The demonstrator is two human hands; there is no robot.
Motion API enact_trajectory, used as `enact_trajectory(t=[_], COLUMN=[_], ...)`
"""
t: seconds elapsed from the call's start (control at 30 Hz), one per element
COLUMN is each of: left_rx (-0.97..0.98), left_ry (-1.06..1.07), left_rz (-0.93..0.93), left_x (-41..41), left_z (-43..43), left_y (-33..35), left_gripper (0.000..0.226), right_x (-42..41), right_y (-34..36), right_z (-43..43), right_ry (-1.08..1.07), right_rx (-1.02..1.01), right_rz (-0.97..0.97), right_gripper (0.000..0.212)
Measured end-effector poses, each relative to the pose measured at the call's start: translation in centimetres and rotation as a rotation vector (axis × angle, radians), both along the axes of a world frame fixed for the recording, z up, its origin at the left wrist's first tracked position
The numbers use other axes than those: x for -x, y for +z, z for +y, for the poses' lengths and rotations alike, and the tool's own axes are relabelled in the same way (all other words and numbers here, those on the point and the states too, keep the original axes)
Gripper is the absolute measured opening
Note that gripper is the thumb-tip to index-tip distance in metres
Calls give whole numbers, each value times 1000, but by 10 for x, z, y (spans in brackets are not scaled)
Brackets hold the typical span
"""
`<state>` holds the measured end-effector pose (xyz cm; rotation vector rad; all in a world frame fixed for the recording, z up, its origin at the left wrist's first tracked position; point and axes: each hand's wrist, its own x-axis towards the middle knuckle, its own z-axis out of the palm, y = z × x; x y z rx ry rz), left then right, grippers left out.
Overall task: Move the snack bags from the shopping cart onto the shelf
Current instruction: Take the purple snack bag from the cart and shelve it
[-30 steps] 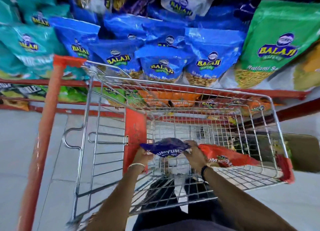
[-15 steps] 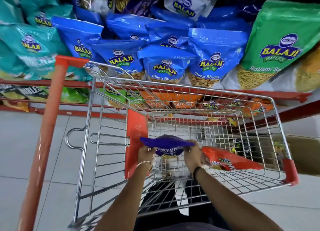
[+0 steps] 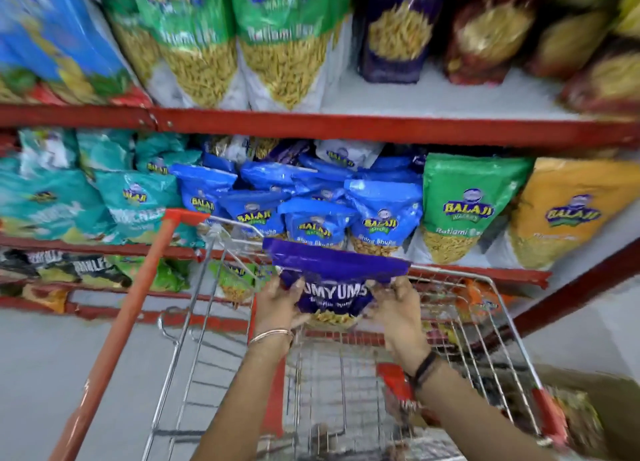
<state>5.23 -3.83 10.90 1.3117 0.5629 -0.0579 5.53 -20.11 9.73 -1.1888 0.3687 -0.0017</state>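
Note:
A purple Yumyums snack bag (image 3: 332, 280) is held up above the wire shopping cart (image 3: 485, 329), in front of the blue Balaji bags (image 3: 318, 218) on the middle shelf. My left hand (image 3: 280, 303) grips its left side and my right hand (image 3: 398, 308) grips its right side. A red snack bag (image 3: 398, 391) lies in the cart below my right wrist, partly hidden and blurred. The upper shelf (image 3: 346, 128) has a red front edge, with a bare white patch (image 3: 433, 93) right of the green bags.
The cart's orange handle bar (image 3: 114, 339) slants up on the left. Teal, green and yellow bags fill the middle shelf; lower shelves (image 3: 104, 280) hold more packs. A cardboard box (image 3: 595, 408) sits at the lower right. Grey floor lies at the left.
Both hands have lifted the purple bag out of the cart basket to above its rim. The view has tilted upward, bringing the upper shelf into sight.

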Motion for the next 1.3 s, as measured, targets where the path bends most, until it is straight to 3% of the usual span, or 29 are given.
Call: enact_trajectory(t=[0.17,0.33,0.43,0.53,0.63,0.8,1.03,1.1,1.2,1.3], left_rx=[8,0,2,-15,-48,-79,-300,-398,-543,-543], left_ry=[-79,-109,-151,-145,-150,-206,-123,-110,-169,-248], left_rz=[-359,-697,-820,-895,-860,-633,-529,-513,-527,-571], left_x=[-18,-51,-84,-126,-171,-238,-313,-328,-307,-285], left_z=[-25,-41,-50,-59,-67,-76,-85,-87,-90,-88], left_y=[97,181,221,242,246,239,252,243,232,211], left_gripper=[21,20,18,20,21,21,15,25,55,58], right_x=[-20,-47,-73,-113,-158,-228,-310,-328,-332,-320], right_y=[99,183,225,243,243,228,243,243,235,213], right_z=[-28,-47,-53,-59,-66,-77,-87,-89,-95,-103], right_ry=[-82,-121,-138,-163,-180,-218,-196,-166,-86,-62], right_rx=[38,34,55,27,69,141,161,149,103,182], right_rz=[-260,-642,-818,-876,-873,-679,-490,-431,-431,-406], right_gripper=[25,42,30,25,25,19,13,8,21,49])
